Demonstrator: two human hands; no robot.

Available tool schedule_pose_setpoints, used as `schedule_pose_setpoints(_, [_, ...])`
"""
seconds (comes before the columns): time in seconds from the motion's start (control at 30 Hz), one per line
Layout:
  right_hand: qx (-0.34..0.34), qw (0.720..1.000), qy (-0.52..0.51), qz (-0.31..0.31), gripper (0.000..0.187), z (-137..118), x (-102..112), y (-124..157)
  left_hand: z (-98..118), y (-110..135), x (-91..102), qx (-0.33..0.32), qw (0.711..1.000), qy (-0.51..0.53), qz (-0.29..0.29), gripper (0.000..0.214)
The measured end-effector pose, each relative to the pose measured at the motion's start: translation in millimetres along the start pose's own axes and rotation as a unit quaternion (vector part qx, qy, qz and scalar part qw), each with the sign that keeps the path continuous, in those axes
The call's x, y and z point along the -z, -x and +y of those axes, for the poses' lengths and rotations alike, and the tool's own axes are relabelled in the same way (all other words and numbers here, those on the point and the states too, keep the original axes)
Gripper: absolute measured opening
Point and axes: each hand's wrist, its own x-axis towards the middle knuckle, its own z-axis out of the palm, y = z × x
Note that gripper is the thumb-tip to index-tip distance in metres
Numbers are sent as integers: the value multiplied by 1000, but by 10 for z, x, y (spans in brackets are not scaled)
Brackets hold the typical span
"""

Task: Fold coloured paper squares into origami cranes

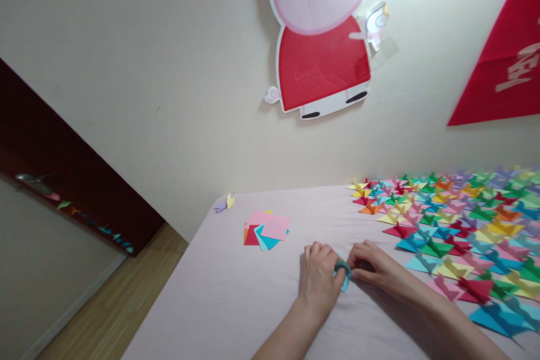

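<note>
Left hand (319,273) pinches a curved teal paper piece (346,282) at its right, long axis running near-to-far, while the right hand (375,266), fingers bent, sits just beside, grip unclear, over pale pink cloth (211,292).

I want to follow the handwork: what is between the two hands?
In the head view, a curved piece of teal paper sits between the left hand and the right hand.

Small teal paper piece (346,280), bent in a curve, between the hands (321,270)
</note>
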Motion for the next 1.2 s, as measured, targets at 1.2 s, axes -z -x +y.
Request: schedule_pose_setpoints(1.2, [-48,993,81,65,7,-70,-125,-55,-61,-29,-9,42,996,76,24,16])
